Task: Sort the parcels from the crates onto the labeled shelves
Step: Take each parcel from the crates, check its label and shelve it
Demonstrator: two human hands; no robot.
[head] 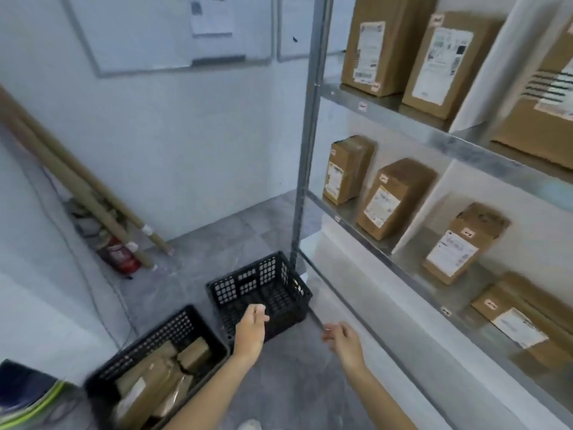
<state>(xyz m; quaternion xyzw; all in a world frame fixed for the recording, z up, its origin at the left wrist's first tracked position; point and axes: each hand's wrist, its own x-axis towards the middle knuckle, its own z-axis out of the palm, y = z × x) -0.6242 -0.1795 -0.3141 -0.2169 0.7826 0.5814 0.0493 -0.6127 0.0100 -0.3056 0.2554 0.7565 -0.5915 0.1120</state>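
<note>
Two black plastic crates stand on the floor. The near crate (198, 324) at lower left holds several brown parcels (155, 386). The far crate (273, 274) beside the shelf post looks empty. My left hand (251, 328) hovers over the far crate's near edge, fingers loosely curled, holding nothing. My right hand (344, 339) hangs empty to its right, near the lowest shelf edge. A metal shelf rack (465, 144) on the right carries brown parcels with white labels, such as one (393, 197) on the middle shelf, and small tags on the shelf edges.
Cardboard tubes (77, 181) lean in the left corner above a red fire extinguisher (122, 256). A whiteboard (167, 32) hangs on the back wall. A dark bag with yellow trim (28, 395) lies at bottom left. White dividers (424, 203) split the shelves.
</note>
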